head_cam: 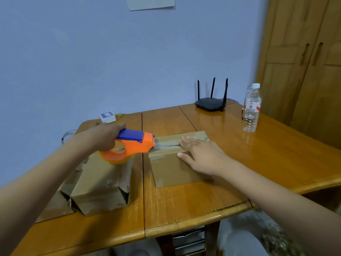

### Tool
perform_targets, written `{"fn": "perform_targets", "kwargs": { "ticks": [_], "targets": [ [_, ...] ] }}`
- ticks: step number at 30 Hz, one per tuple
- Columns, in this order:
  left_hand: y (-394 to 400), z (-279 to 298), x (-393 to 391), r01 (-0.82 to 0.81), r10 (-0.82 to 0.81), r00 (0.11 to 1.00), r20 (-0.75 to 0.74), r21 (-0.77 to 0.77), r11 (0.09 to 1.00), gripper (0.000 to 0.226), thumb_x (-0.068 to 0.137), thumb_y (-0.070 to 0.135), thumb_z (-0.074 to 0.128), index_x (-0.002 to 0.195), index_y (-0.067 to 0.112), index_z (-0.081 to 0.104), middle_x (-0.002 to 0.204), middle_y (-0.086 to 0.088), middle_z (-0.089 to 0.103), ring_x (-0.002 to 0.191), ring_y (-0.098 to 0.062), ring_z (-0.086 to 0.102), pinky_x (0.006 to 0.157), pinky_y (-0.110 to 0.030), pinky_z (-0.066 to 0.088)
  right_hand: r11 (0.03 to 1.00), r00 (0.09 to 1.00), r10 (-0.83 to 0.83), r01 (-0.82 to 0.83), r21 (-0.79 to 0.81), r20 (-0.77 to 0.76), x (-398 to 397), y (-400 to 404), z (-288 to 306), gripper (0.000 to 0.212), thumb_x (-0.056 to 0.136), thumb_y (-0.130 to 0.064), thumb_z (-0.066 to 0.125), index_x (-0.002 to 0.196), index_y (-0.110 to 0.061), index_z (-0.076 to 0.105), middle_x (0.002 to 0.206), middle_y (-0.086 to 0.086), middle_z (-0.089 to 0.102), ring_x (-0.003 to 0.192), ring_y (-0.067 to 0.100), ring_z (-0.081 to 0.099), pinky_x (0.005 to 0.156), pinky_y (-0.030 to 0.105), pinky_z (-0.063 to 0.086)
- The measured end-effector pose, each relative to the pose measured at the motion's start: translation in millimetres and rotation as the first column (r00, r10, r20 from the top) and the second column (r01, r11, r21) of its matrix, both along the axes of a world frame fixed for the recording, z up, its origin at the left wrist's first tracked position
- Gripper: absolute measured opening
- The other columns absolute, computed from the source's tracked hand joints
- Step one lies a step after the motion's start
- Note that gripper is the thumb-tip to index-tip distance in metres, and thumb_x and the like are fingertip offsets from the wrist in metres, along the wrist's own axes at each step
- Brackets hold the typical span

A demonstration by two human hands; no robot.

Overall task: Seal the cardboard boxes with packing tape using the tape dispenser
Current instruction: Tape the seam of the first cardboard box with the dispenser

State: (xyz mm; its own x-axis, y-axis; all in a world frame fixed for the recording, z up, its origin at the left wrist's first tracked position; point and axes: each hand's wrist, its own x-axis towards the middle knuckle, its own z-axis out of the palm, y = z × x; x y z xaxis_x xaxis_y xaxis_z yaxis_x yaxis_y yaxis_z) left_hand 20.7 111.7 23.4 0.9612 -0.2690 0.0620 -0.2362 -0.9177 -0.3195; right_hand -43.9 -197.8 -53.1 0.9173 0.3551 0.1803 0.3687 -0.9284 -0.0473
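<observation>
The left hand (pixel 105 137) was clenched around the blue handle of the orange tape dispenser (pixel 129 146), holding it in the air just off the left edge of a small closed cardboard box (pixel 173 163). The dispenser's front end met a strip of tape (pixel 167 144) that ran along the box's top seam (the strip looked greyish and glossy against the brown card). The right hand (pixel 201 156) lay flat on top of that box with straight fingers, fingertips on the tape strip and thumb reaching over the near edge; it gripped nothing.

That box sat near the middle of the wooden bench (pixel 184 200). A second, more crumpled cardboard box (pixel 101 185) stood to its left on the bench, partly under the dispenser, with loose flaps at its near end.

Farther back on the bench were a black router (pixel 210 104) with upright antennas, a clear water bottle (pixel 251 108) to the right, and a small white device (pixel 108 117) by the wall.
</observation>
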Motion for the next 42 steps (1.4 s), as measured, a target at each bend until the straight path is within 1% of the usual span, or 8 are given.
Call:
{"fn": "perform_targets", "kwargs": {
  "ticks": [5,9,11,14,23,28,38,42],
  "targets": [
    [-5.9,-8.1,-7.8,0.033,-0.033,0.999,0.022,0.016,0.999,0.030,0.090,0.010,0.050,0.116,0.023,0.045,0.100,-0.001,0.060,0.090,-0.022,0.056,0.074,-0.033,0.040,1.000,1.000,-0.001,0.000,0.004,0.014,-2.8,1.3,-0.5,0.066,0.104,-0.059,0.024,0.160,-0.024,0.023,0.166,-0.003,0.021,0.153,0.016,0.020,0.118,0.039,0.030],
    [-2.9,-7.1,-8.0,0.044,-0.044,0.999,0.021,-0.013,0.999,0.035,0.087,0.002,0.048,0.114,0.023,0.045,0.089,0.002,0.053,0.083,-0.020,0.053,0.061,-0.028,0.037,1.000,1.000,0.026,-0.026,0.013,0.011,-5.2,-0.4,1.0,0.069,0.104,-0.059,0.027,0.162,-0.029,0.004,0.167,-0.002,0.017,0.154,0.017,0.016,0.118,0.038,0.028],
    [-3.6,-7.7,-8.0,0.052,-0.051,0.999,0.010,-0.031,0.998,0.034,0.087,0.002,0.049,0.114,0.022,0.045,0.088,0.002,0.052,0.082,-0.020,0.054,0.065,-0.029,0.042,1.000,1.000,0.013,-0.013,0.020,0.000,-3.4,-3.0,1.1,0.075,0.101,-0.064,0.029,0.161,-0.030,-0.002,0.169,-0.002,0.007,0.155,0.016,0.011,0.119,0.040,0.027],
    [-4.5,-7.4,-6.1,0.049,-0.049,0.999,0.002,-0.032,0.998,0.031,0.090,0.006,0.053,0.114,0.022,0.045,0.084,0.003,0.049,0.082,-0.019,0.054,0.067,-0.031,0.043,1.000,1.000,0.003,-0.003,0.012,-0.023,4.7,-8.2,3.8,0.089,0.095,-0.072,0.033,0.161,-0.028,-0.007,0.169,0.000,-0.007,0.156,0.017,-0.001,0.126,0.039,0.008],
    [-9.6,-4.3,-9.9,0.034,-0.035,0.999,-0.019,-0.030,0.999,0.033,0.091,0.007,0.054,0.119,0.020,0.045,0.089,0.001,0.051,0.082,-0.019,0.054,0.067,-0.029,0.040,0.990,0.973,0.051,-0.079,-0.114,-0.224,41.3,14.3,34.7,0.126,0.072,-0.083,0.062,0.160,-0.029,-0.010,0.169,0.001,-0.002,0.156,0.024,-0.003,0.123,0.054,-0.007],
    [-15.4,-1.0,-14.2,0.031,-0.032,0.999,-0.039,-0.039,0.999,0.034,0.090,0.005,0.051,0.120,0.021,0.044,0.082,0.004,0.047,0.081,-0.020,0.052,0.067,-0.030,0.040,0.995,0.968,0.029,-0.050,-0.082,-0.248,41.2,11.1,34.4,0.126,0.068,-0.075,0.074,0.161,-0.030,0.003,0.167,-0.005,0.019,0.152,0.022,0.022,0.120,0.045,0.021],
    [-31.0,-3.0,-10.8,0.075,-0.080,0.996,-0.026,-0.159,0.984,0.038,0.087,0.000,0.047,0.118,0.023,0.045,0.084,0.003,0.050,0.078,-0.017,0.051,0.067,-0.031,0.045,0.997,0.972,0.026,-0.043,-0.067,-0.234,27.0,-31.8,29.1,0.124,0.063,-0.079,0.074,0.158,-0.045,0.003,0.166,-0.014,0.018,0.150,0.019,0.024,0.119,0.050,0.025],
    [-28.0,-14.1,-14.0,0.056,-0.068,0.995,-0.078,-0.154,0.987,0.035,0.086,0.010,0.063,0.109,0.027,0.043,0.093,0.001,0.053,0.084,-0.018,0.053,0.067,-0.029,0.042,0.997,0.971,0.044,-0.058,-0.053,-0.236,25.2,-33.3,30.1,0.122,0.064,-0.077,0.075,0.158,-0.046,0.003,0.166,-0.017,0.017,0.150,0.018,0.022,0.120,0.048,0.024]
  ]
}}
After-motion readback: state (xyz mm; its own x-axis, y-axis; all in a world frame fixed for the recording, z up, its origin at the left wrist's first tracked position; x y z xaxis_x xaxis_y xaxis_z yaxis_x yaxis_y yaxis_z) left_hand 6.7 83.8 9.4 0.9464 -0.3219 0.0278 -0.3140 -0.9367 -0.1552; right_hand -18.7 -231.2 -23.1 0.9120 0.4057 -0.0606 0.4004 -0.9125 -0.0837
